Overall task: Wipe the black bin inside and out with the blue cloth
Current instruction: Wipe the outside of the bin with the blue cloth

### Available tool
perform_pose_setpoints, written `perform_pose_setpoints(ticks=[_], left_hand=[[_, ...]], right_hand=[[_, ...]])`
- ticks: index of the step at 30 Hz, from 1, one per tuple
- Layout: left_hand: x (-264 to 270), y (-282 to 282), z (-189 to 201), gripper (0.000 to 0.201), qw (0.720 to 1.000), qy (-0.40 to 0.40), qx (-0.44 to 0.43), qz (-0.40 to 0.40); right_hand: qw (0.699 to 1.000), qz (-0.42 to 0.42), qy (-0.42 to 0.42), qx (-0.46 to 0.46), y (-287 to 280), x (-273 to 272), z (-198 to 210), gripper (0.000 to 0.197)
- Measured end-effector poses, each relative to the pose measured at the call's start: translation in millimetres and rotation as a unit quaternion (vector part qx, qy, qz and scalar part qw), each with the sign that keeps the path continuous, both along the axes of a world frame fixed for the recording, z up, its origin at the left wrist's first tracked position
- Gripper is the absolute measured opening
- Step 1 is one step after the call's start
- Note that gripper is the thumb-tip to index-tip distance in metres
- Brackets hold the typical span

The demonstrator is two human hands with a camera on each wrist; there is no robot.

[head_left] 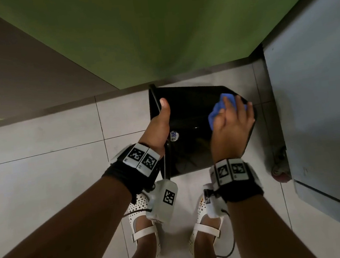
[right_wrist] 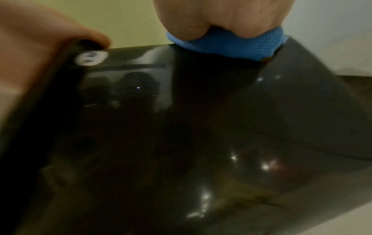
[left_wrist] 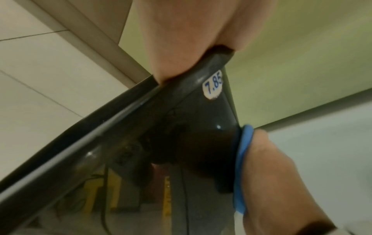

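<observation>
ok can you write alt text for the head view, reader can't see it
Seen from above, a person's left hand grips the rim of a tipped black bin while the right hand presses a blue cloth against its outer side. A round price sticker sits near the rim, and white shoes stand on the pale tiled floor below.

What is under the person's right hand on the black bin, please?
The blue cloth, pressed against the black bin by the right hand. The wall beneath it is hidden.
</observation>
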State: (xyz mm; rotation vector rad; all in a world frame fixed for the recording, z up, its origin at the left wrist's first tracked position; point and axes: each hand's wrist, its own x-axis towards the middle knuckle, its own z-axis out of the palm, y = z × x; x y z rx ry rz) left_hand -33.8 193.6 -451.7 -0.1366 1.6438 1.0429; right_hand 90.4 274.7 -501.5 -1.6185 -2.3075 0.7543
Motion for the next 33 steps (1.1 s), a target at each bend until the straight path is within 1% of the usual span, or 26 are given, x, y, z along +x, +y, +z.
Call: perform_pose_setpoints(ticks=[1, 2, 3, 4, 5, 6, 7, 8, 9, 10, 11, 13, 14, 16, 17, 19, 20, 21, 23, 25, 27, 29, 31, 32, 33], left_hand=[[-0.1, -2.4, -0.9, 0.118, 1.0, -0.002, -0.001, 0.0], [0.1, -4.2, -0.2, 0.123, 1.0, -0.003, -0.004, -0.002], [0.7, -4.8, 0.6, 0.125, 1.0, -0.003, -0.005, -0.007], [0.7, -4.8, 2.5, 0.123, 1.0, 0.001, -0.007, -0.016], [2.2, -2.9, 8.7, 0.118, 1.0, 0.009, -0.009, -0.027], [4.2, -0.7, 13.9, 0.111, 0.999, 0.021, -0.013, -0.036], [5.9, 1.2, 18.1, 0.102, 0.998, 0.033, -0.02, -0.044], [6.2, 0.7, 17.5, 0.092, 0.998, 0.043, -0.025, -0.048], [6.3, -1.2, 17.6, 0.085, 0.997, 0.052, -0.029, -0.049], [6.4, -4.0, 16.7, 0.084, 0.997, 0.06, -0.031, -0.048], [7.3, -6.8, 16.7, 0.089, 0.996, 0.063, -0.031, -0.052], [9.2, -8.7, 16.0, 0.099, 0.994, 0.07, -0.028, -0.077], [10.4, -8.9, 14.1, 0.094, 0.992, 0.083, -0.027, -0.09], [11.8, -7.9, 15.4, 0.075, 0.988, 0.109, -0.035, -0.101], [12.1, -7.4, 16.6, 0.075, 0.988, 0.109, -0.033, -0.104], [11.2, -10.3, 18.1, 0.085, 0.987, 0.101, -0.025, -0.119], [10.1, -12.3, 19.9, 0.088, 0.987, 0.101, -0.025, -0.126], [9.4, -14.6, 21.3, 0.09, 0.985, 0.101, -0.026, -0.135], [6.2, -18.8, 21.9, 0.096, 0.983, 0.093, -0.022, -0.155], [7.1, -20.0, 21.1, 0.087, 0.981, 0.081, -0.015, -0.175], [8.4, -23.4, 19.9, 0.073, 0.982, 0.059, -0.025, -0.181], [3.7, -29.3, 18.3, 0.059, 0.988, -0.003, -0.027, -0.155], [-5.0, -32.6, 20.3, 0.041, 0.989, -0.093, -0.014, -0.114], [-9.7, -32.8, 20.2, 0.036, 0.988, -0.122, -0.013, -0.094], [-14.4, -33.2, 17.1, 0.037, 0.989, -0.13, -0.015, -0.074]], right_hand=[[1.0, -0.008, -0.012, -0.02, 10.1, 5.2, -4.1, 0.054], [0.999, -0.02, -0.006, -0.038, 19.7, 8.3, -5.1, 0.057], [0.997, -0.049, 0.015, -0.049, 31.8, 12.3, -5.3, 0.06], [0.992, -0.095, 0.04, -0.071, 43.2, 16.8, -5.7, 0.062], [0.98, -0.157, 0.056, -0.112, 54.1, 21.0, -2.5, 0.058], [0.962, -0.21, 0.045, -0.17, 62.7, 24.9, -2.8, 0.051], [0.948, -0.238, 0.024, -0.212, 67.1, 28.0, -2.2, 0.045], [0.95, -0.23, 0.007, -0.212, 65.1, 28.8, -1.6, 0.045], [0.967, -0.193, -0.004, -0.165, 58.2, 27.6, -2.4, 0.051], [0.983, -0.152, -0.003, -0.101, 47.2, 23.5, -0.3, 0.057], [0.993, -0.107, -0.011, -0.057, 34.2, 19.8, -0.7, 0.059], [0.999, -0.043, -0.014, 0.007, 6.8, 10.7, -1.6, 0.05], [1.0, -0.026, -0.007, 0.013, -8.1, 3.6, 2.5, 0.047], [1.0, 0.004, 0.018, -0.003, -37.7, -8.4, 18.2, 0.045], [0.999, 0.03, 0.026, -0.01, -49.6, -11.3, 23.7, 0.045], [0.997, 0.07, 0.029, -0.019, -58.1, -8.7, 26.2, 0.046], [0.997, 0.072, 0.023, -0.026, -54.2, -4.5, 22.4, 0.047], [0.998, 0.057, 0.012, -0.034, -47.3, 1.2, 17.9, 0.049], [0.999, -0.006, -0.009, -0.052, -30.7, 13.5, 10.9, 0.053], [0.995, -0.073, -0.022, -0.066, -15.1, 30.3, 1.4, 0.061], [0.99, -0.114, -0.008, -0.085, -4.2, 46.5, -6.3, 0.065], [0.988, -0.117, 0.023, -0.1, 1.8, 55.1, -10.5, 0.065], [0.988, -0.093, 0.031, -0.116, 3.0, 58.5, -13.3, 0.067], [0.988, -0.08, 0.037, -0.124, 1.6, 58.9, -13.9, 0.068], [0.989, -0.068, 0.038, -0.128, -0.4, 59.4, -14.3, 0.064]])
